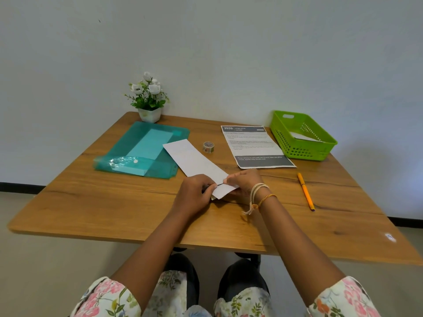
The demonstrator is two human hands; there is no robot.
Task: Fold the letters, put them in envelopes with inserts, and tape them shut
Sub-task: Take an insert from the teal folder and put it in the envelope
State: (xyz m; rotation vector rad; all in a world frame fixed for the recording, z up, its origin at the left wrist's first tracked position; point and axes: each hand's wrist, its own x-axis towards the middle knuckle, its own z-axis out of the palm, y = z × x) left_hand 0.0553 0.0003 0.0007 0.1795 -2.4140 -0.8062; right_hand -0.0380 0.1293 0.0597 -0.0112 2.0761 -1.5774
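Printed sheet (256,146) lying flat at the far right of the wooden table (114,209), headed with the number "2659" in white on a dark band; smaller lines below too blurred to read, and a second dark band with white text along its near edge, also illegible. Just right of it, a green plastic basket (320,147) with white paper inside. Between the sheet and the long white envelope (194,160), a small roll of patterned tape (208,147) standing on its side. At far left, a teal translucent folder (139,165) with a lighter sheet showing through, its near right corner tucked under the envelope's far end. Behind the folder, against the wall, a small white pot of white flowers (148,97). To the right, well apart from the hands, an orange pen (306,191) lying diagonally. Envelope stretched diagonally from mid-table toward the near centre, its near end pinched between both hands. Left hand (194,194) curled, thumb and fingertips closed on the envelope's near edge. Right hand (243,183) opposite, fingers narrowly pinched on the same end, wrist wrapped in cream and orange thread bracelets (259,194). Both forearms reaching forward from floral sleeves (107,298).
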